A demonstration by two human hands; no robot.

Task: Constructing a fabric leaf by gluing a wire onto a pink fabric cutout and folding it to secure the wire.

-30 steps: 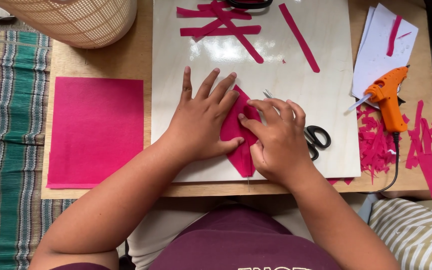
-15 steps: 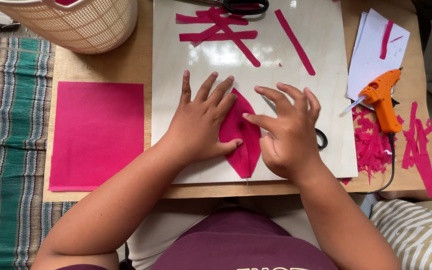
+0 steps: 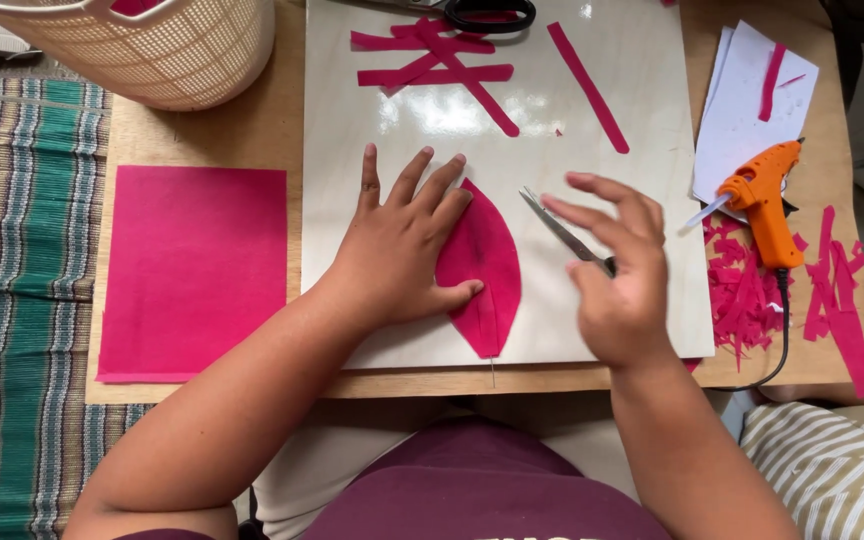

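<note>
My left hand (image 3: 397,245) lies flat with spread fingers on the left half of a pink leaf-shaped paper piece (image 3: 487,272), pressing it onto a glossy white board (image 3: 642,170). My right hand (image 3: 617,270) hovers just right of the leaf, fingers apart and holding nothing. A pair of scissors (image 3: 562,230) lies on the board under and behind that hand; only its blades show.
A pink paper square (image 3: 195,270) lies left on the wooden table. Pink strips (image 3: 442,60) and black scissor handles (image 3: 489,14) are at the board's far edge. An orange glue gun (image 3: 760,200), pink scraps (image 3: 742,295), white sheets (image 3: 752,100) sit right; a woven basket (image 3: 152,45) far left.
My right hand has lifted off the pink leaf and moved right, opening its fingers. The leaf now lies flat and uncovered on its right side. The left hand stays put.
</note>
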